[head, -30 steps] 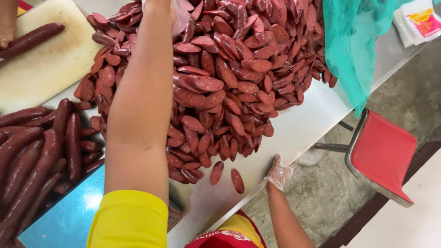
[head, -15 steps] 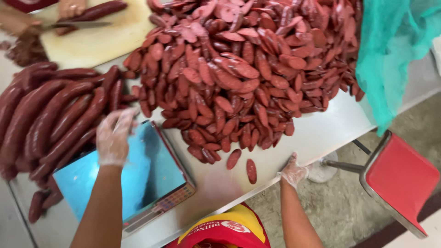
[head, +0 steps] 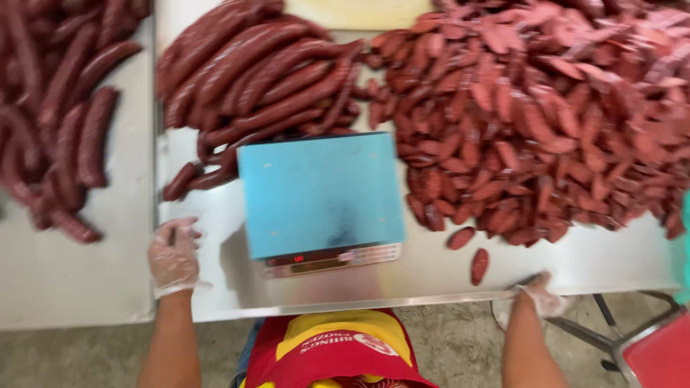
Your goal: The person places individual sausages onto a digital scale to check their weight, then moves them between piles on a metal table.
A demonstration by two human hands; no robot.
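My left hand (head: pixel 173 256), in a thin clear glove, hovers with fingers loosely spread over the steel table (head: pixel 431 276), left of a scale with a blue platform (head: pixel 320 194). It holds nothing. My right hand (head: pixel 540 294), also gloved, rests at the table's front edge, near two loose sausage slices (head: pixel 470 251). I cannot see anything in it. A big heap of sliced red sausage (head: pixel 546 115) fills the right side. Whole sausages (head: pixel 259 79) lie piled behind the scale.
More whole sausages (head: pixel 65 108) lie on a second table (head: pixel 72 287) to the left, across a narrow seam. A pale cutting board (head: pixel 359 13) shows at the top. A red stool (head: pixel 658 356) stands on the floor at lower right.
The view has swung left, centring the scale. My left hand drew back from the whole sausages to the table left of the scale. My right hand stays at the front edge.
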